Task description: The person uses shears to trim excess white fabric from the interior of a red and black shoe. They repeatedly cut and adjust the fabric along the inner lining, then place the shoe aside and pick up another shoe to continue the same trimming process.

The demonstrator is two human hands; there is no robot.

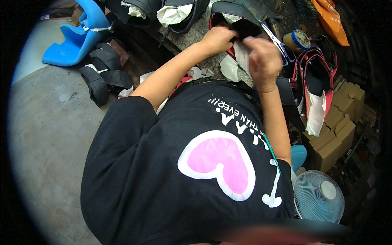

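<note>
A black sandal [237, 12] with a broad strap and red edging lies on the work surface in front of me. Bent over its near edge, my left hand [220, 40] has its fingers closed on the sandal. My right hand [264, 61] is just to the right, fingers curled and blurred by motion; whatever it may hold is too smeared to make out. White paper [230, 68] lies below the two hands, and some is tucked under the sandal's strap. Scissors [272, 37] with dark blue handles rest right beside the sandal, near my right hand.
A jar [297, 41] with a blue rim stands right of the scissors. Red-edged sandal pieces [316, 77] hang above cardboard boxes [341, 114]. More black sandals [179, 14] sit at the far side; others [107, 71] are near a blue plastic chair [73, 43]. A fan [318, 198] stands lower right.
</note>
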